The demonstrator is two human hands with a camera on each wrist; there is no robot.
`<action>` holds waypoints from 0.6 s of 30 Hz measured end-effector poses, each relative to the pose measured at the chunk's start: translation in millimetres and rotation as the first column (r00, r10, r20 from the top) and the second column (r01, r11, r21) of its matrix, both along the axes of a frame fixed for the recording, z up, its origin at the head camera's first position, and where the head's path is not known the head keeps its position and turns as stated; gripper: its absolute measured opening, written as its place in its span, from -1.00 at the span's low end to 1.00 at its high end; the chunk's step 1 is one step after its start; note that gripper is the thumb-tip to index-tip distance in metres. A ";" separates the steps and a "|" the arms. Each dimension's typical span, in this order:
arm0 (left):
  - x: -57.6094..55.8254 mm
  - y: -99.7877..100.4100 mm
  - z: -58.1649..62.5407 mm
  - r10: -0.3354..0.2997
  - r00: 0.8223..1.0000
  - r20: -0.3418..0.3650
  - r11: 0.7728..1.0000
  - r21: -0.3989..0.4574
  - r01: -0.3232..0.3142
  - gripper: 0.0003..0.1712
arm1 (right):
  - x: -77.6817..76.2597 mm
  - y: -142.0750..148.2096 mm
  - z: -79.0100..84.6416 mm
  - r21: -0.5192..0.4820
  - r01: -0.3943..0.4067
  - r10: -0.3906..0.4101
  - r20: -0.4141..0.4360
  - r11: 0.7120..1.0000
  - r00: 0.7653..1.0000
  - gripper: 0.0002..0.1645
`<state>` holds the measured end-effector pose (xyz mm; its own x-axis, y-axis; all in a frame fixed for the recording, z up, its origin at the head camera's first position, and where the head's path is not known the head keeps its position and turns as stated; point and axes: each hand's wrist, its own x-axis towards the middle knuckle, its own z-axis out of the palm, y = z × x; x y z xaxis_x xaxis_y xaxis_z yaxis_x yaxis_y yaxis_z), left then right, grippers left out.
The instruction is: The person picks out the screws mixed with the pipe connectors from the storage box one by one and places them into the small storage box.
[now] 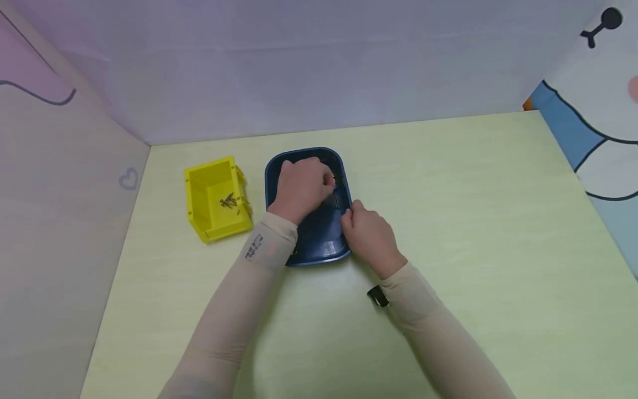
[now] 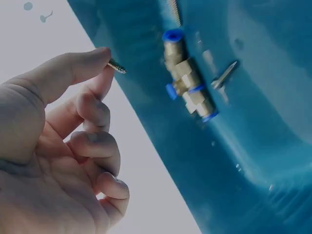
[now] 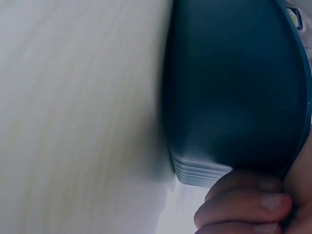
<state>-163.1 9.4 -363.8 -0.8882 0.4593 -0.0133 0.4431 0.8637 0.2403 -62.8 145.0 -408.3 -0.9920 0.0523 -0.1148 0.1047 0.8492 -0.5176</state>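
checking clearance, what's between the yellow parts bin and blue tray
Head view: bare tabletop between yellow parts bin and blue tray, left sleeve over the gap's near end.

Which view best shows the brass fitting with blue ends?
Left wrist: the brass fitting shows large and unobstructed. The head view shows at most a sliver beside the left hand; the right wrist view, facing the outer wall of the tray, shows none.

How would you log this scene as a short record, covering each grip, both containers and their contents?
Left grip: pinches a screw over the blue tray
Right grip: holds the tray's right side
Blue tray: contains a brass-coloured fitting with blue ends, plus loose screws
Yellow bin: left of the tray; holds small metal pieces
Surface: pale table under both containers
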 end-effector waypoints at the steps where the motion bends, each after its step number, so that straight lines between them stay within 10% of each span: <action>1: -0.1 -1.8 2.3 0.008 1.000 -0.003 1.000 0.008 -0.008 -0.79 | -0.1 -0.1 -0.5 -0.003 -0.002 0.002 -0.003 1.000 1.000 -0.67; 18: -0.2 -48.3 36.1 0.173 0.985 -0.020 0.972 0.163 -0.167 -0.84 | -0.3 -0.2 -0.5 0.004 -0.015 0.015 0.000 1.000 1.000 -0.67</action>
